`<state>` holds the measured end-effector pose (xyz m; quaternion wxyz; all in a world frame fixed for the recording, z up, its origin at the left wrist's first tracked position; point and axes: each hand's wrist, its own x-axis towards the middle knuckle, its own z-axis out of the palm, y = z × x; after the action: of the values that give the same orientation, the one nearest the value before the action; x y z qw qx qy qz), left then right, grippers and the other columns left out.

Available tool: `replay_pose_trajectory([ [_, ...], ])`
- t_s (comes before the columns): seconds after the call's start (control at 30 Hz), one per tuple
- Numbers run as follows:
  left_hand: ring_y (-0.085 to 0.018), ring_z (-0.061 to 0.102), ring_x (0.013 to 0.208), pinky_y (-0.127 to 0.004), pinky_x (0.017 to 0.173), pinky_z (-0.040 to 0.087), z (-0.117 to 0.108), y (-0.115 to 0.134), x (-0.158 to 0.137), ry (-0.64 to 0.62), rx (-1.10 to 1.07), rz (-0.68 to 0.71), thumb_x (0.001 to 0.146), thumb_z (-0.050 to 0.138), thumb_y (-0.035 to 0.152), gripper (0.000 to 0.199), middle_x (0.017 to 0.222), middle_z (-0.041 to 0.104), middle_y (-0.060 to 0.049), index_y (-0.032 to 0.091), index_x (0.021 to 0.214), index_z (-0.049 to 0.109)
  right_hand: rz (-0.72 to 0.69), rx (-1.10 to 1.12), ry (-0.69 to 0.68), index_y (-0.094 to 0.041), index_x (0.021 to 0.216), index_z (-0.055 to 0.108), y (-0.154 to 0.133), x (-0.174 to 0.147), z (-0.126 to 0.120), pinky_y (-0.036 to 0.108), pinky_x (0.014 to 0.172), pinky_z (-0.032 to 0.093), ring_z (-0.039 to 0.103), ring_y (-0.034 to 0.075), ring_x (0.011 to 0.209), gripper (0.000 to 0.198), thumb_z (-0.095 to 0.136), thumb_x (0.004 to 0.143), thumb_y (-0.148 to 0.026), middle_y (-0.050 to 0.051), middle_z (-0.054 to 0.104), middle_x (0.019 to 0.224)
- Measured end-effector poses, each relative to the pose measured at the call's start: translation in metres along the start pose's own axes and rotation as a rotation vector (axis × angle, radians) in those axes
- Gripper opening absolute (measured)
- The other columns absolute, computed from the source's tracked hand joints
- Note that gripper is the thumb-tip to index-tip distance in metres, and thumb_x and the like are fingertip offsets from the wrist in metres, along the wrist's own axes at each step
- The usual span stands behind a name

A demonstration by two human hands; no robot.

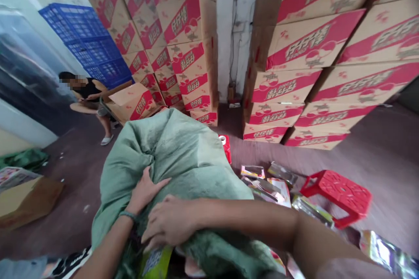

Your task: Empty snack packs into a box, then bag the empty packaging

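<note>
Large pale-green woven sack [183, 157], slumped on floor before red plastic stool [337, 194]: left hand [145, 189] fingers clutch its folds, right hand [168, 222] grips mouth; keep both holds firm, lift evenly

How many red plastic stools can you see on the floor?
1: the red stool stands on the floor right of the green sack, beside scattered packets. Others may be hidden behind the sack.

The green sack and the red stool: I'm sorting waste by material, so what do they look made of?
The green sack looks like matte woven plastic or cloth: it creases softly under the left hand and right hand. The red stool looks like moulded, slightly glossy plastic, with a perforated top.
</note>
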<state>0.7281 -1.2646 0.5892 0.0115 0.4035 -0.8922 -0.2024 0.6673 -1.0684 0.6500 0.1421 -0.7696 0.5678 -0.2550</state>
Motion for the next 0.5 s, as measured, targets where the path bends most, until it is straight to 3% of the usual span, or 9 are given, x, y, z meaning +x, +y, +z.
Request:
replay_pose_trajectory([
  [0.07,-0.039,0.059,0.119,-0.045,0.1,0.045,-0.002,-0.02,0.009,0.0,-0.041,-0.036,0.075,0.059,0.074,0.109,0.14,0.049,-0.022,0.017,0.153,0.01,0.093,-0.057,0.105,-0.029,0.13,0.062,0.012,-0.044,-0.017,0.051,0.111,0.037,0.049,0.028,0.133,0.048,0.058,0.089,-0.053,0.006,0.067,0.129],
  [0.17,-0.039,0.06,0.117,-0.045,0.099,0.046,-0.006,-0.051,0.024,0.034,0.006,-0.062,0.079,0.053,0.073,0.111,0.135,0.052,-0.021,0.018,0.156,-0.005,0.396,-0.081,0.143,-0.029,0.147,0.045,0.045,-0.069,-0.003,0.073,0.113,0.014,0.017,0.044,0.149,0.08,0.05,0.082,-0.076,0.016,0.034,0.158],
  [0.23,-0.039,0.056,0.12,-0.047,0.1,0.044,-0.001,-0.068,0.032,0.041,0.15,-0.021,0.088,0.041,0.067,0.092,0.13,0.055,-0.02,0.017,0.157,0.006,0.459,-0.065,0.133,-0.031,0.147,0.044,0.071,-0.058,0.026,0.074,0.113,0.01,0.012,0.046,0.149,0.083,0.048,0.079,-0.08,0.015,0.024,0.163],
  [0.3,-0.041,0.054,0.119,-0.05,0.099,0.043,0.012,-0.079,0.039,0.047,0.352,-0.001,0.095,0.025,0.057,0.072,0.124,0.055,-0.022,0.016,0.153,0.027,0.445,-0.06,0.144,-0.034,0.148,0.042,0.095,-0.037,0.058,0.07,0.116,0.012,0.008,0.044,0.151,0.082,0.049,0.08,-0.079,0.014,0.019,0.164],
  [0.4,-0.045,0.052,0.115,-0.056,0.094,0.044,0.037,-0.083,0.045,0.074,0.503,-0.073,0.097,0.011,0.052,0.071,0.119,0.053,-0.025,0.012,0.145,0.044,0.433,-0.028,0.13,-0.038,0.152,0.034,0.125,-0.02,0.095,0.065,0.119,0.011,-0.002,0.038,0.153,0.08,0.046,0.083,-0.078,0.011,0.005,0.167],
  [0.5,-0.043,0.048,0.118,-0.058,0.094,0.043,0.058,-0.081,0.051,0.077,0.472,-0.106,0.097,0.009,0.054,0.072,0.123,0.05,-0.024,0.014,0.146,0.043,0.464,0.036,0.069,-0.04,0.153,0.031,0.15,-0.027,0.121,0.062,0.121,0.006,-0.008,0.036,0.152,0.072,0.047,0.088,-0.069,0.008,-0.003,0.167],
])
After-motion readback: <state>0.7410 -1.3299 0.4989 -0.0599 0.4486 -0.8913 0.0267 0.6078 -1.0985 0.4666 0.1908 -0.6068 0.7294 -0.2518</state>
